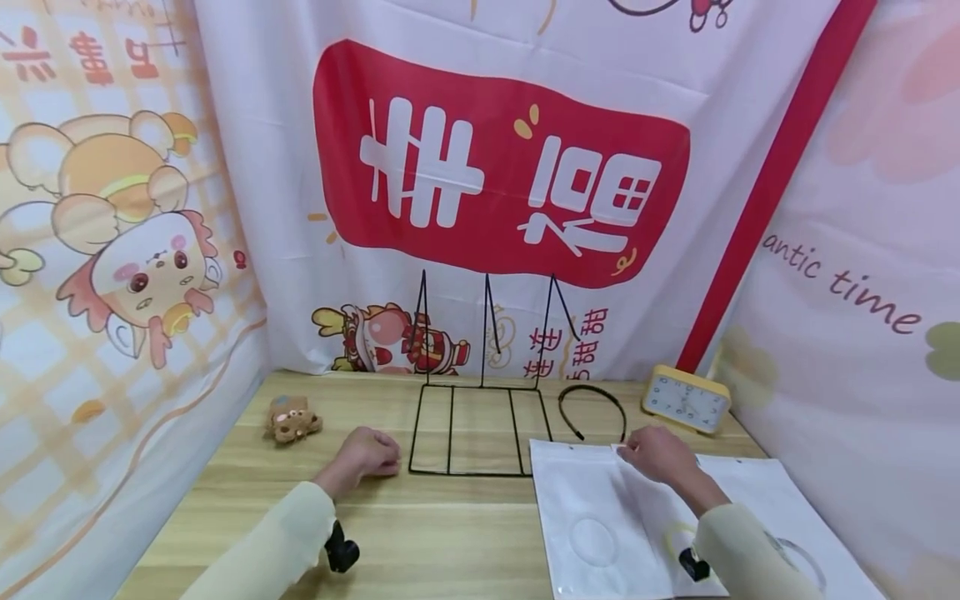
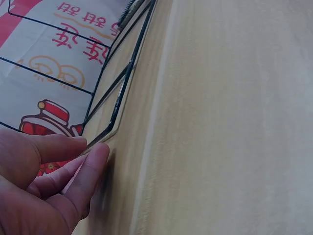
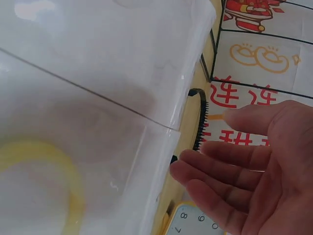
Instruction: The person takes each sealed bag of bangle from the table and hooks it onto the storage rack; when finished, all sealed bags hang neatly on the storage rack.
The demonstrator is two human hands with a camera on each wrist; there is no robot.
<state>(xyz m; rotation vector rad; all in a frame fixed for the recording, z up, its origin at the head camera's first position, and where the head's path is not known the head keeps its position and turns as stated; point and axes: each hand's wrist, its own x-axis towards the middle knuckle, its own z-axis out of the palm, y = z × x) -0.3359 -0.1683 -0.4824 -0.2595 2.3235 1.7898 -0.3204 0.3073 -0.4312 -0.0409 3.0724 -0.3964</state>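
My left hand (image 1: 367, 454) is beside the left front corner of a black wire rack (image 1: 468, 474). In the left wrist view, its thumb and loosely bent fingers are close to the rack's corner and hold nothing; touch cannot be made out. Over the far edge of white plastic bags (image 1: 562, 479), the right hand (image 1: 656, 454) has relaxed fingers with nothing between them. Just beyond it lies a black headband (image 1: 588, 387), whose small teeth show in the right wrist view. A yellow ring (image 3: 73, 191) shows through one bag.
At the back right stands a yellow-framed clock (image 1: 686, 400). A small brown plush toy (image 1: 292, 419) lies at the left of the wooden table (image 1: 435, 542). Behind the rack, whose uprights rise at the back, hangs a printed cloth (image 1: 277, 208).
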